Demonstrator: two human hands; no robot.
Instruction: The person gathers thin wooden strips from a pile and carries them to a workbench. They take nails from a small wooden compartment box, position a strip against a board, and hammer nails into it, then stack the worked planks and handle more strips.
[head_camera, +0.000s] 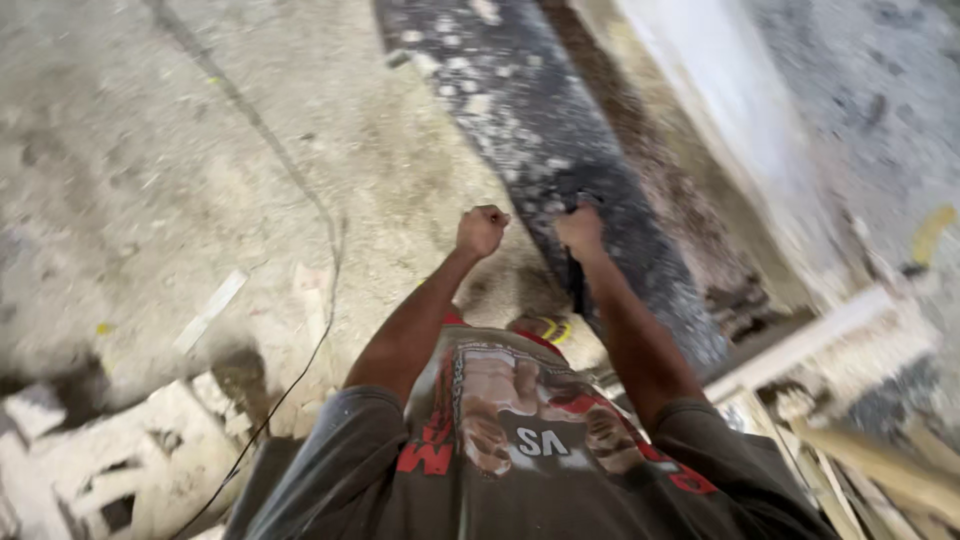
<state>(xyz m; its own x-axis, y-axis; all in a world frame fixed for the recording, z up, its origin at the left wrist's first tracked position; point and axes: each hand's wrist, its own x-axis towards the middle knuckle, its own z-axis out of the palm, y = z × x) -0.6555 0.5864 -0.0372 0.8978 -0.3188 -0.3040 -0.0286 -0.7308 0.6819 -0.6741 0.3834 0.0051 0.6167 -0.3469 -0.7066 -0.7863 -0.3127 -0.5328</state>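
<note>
Head view. The right hand (580, 232) is closed around the near end of a long dark board (545, 150) speckled with pale plaster, which runs away across the dusty floor (150, 170). The left hand (482, 230) is fisted, empty, just beside it. The board looks stiff, heavy and gritty; its edges offer the firmest grip.

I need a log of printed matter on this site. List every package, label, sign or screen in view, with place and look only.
No packages, labels, signs or screens show.
Only print: the picture on the person's grey shirt, bottom centre, in red, tan and white.
</note>
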